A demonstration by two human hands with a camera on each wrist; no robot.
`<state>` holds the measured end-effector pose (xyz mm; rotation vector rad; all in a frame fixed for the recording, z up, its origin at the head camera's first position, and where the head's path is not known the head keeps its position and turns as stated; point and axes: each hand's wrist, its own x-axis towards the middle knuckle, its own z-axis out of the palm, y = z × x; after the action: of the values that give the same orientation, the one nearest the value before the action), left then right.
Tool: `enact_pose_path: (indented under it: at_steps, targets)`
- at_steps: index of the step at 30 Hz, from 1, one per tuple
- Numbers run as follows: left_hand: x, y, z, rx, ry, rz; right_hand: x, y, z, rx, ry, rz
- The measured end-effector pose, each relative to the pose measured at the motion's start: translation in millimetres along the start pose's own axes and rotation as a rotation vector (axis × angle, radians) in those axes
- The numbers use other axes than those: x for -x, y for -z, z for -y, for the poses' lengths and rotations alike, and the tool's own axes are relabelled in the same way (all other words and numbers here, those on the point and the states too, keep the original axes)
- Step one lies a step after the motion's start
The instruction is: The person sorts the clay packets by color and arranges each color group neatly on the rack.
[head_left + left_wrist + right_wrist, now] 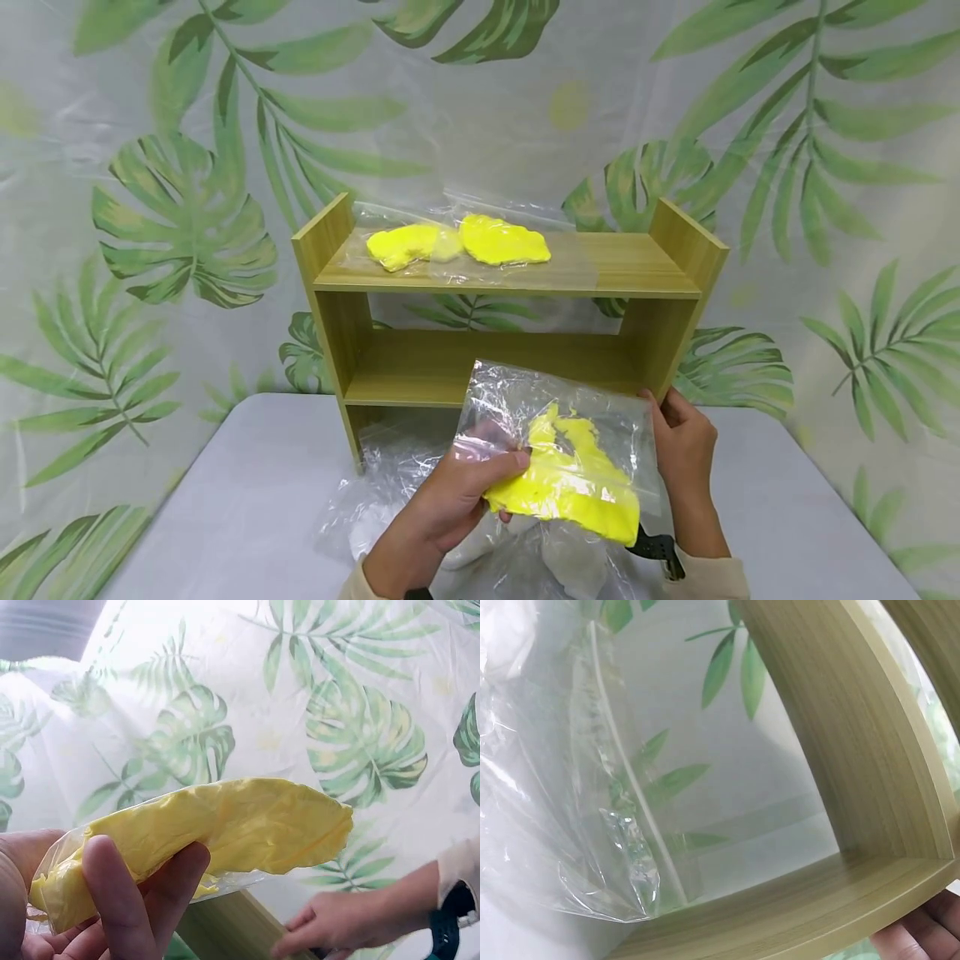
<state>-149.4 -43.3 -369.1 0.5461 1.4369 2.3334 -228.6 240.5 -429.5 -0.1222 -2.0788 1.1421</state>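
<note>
Before the open-backed shelf [487,358], left grip [457,496] pinches a yellow-filled bag [573,492] while right grip [686,442] clasps the side edge [686,333].

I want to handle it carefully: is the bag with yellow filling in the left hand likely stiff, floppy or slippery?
The bag is probably floppy where wrinkled, and its shine suggests slipperiness. The yellow filling may be stiffer, jutting past the fingers with little droop.

Tilted clear plastic bag [558,454] with a ragged-edged slab of bright yellow doughy material [570,496] in its lower part, held in front of an upright wooden shelf [480,354], toward the shelf's lower right.
</note>
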Motion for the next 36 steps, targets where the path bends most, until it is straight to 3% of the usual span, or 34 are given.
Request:
enact_pose_path:
  at_steps: [13,18,25,30,36]
  targets:
    - [-5.1,-21.3,-51.6,-0.067,-0.146,0.072,-0.2,6,2,0.015,0.159,-0.073]
    - [-10.6,-26.9,-73.2,-0.154,-0.182,0.024,-1.1,2,-3,0.035,0.142,-0.082]
    - [-22.0,-31.9,-105.4,-0.310,-0.215,-0.032,-0.3,-3,-3,-0.003,0.018,-0.041]
    - [-36.8,-38.0,-124.2,-0.384,-0.210,-0.083,-0.8,-3,-1,-0.024,-0.003,-0.029]
    - [-61.5,-46.0,-147.6,-0.409,-0.281,-0.083,-2.7,-3,-3,-0.021,0.004,-0.031]
